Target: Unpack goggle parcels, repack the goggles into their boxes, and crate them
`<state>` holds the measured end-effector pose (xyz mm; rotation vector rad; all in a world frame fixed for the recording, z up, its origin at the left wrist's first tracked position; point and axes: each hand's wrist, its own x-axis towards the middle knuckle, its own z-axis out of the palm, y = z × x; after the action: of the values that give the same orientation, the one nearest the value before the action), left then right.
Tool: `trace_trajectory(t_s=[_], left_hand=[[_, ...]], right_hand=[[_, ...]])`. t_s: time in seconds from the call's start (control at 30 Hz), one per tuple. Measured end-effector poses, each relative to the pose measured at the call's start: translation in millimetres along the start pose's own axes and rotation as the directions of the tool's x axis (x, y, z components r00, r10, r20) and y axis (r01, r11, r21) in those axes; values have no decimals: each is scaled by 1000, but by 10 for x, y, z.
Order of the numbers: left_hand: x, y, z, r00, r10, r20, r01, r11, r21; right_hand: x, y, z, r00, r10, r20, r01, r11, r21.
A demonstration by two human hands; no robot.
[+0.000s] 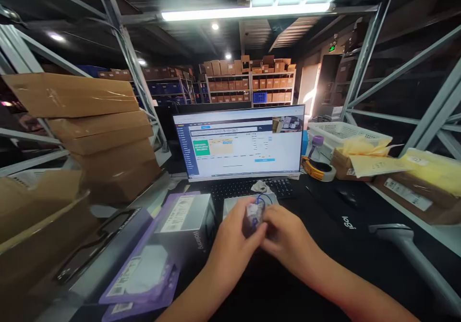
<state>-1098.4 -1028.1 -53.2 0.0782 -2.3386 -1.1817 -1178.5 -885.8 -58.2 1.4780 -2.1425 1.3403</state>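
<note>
Stacked cartons (104,132) stand left of the monitor (241,154); the keyboard (234,188) lies before it, the scanner (412,247) near right.

1. I have a small packet (255,212) between my two hands, whitish and glossy, with blue-violet patches low on the side toward me.
2. It stands roughly upright, my left hand (232,235) and right hand (290,228) closed around its sides, my fingers hiding its edges.
3. A thin blue cord (265,195) loops beside its top; I can't tell where it joins.
</note>
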Motion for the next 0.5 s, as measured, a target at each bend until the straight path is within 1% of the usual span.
trace_trajectory(t_s=[0.07,0.1,0.13,0.23,0.3,0.37,0.4,0.43,0.5], left_hand=[[32,-6,-39,999,13,39,-15,999,51],[46,-14,-57,998,24,58,-28,997,69],[60,-26,-77,997,32,73,-38,996,86],[105,-79,-138,996,32,83,-44,989,139],[134,-118,-164,994,49,94,-61,988,140],[153,-152,-162,988,95,124,-110,987,116],[157,-167,-147,983,122,136,-137,985,102],[156,-181,-125,979,148,141,-160,984,84],[144,-206,-63,975,184,124,-188,982,24]], right_hand=[[56,5,-155,979,57,197,-90,982,163],[74,10,-254,965,71,253,-121,974,192],[83,18,-359,958,92,271,-144,973,179],[57,59,-680,954,190,234,-194,981,-8],[17,100,-878,933,227,279,-204,973,-108],[-8,156,-1038,918,228,323,-192,971,-140],[-8,192,-1094,920,227,318,-191,972,-141],[1,235,-1131,927,231,294,-196,970,-143],[40,334,-1144,942,268,201,-237,957,-165]])
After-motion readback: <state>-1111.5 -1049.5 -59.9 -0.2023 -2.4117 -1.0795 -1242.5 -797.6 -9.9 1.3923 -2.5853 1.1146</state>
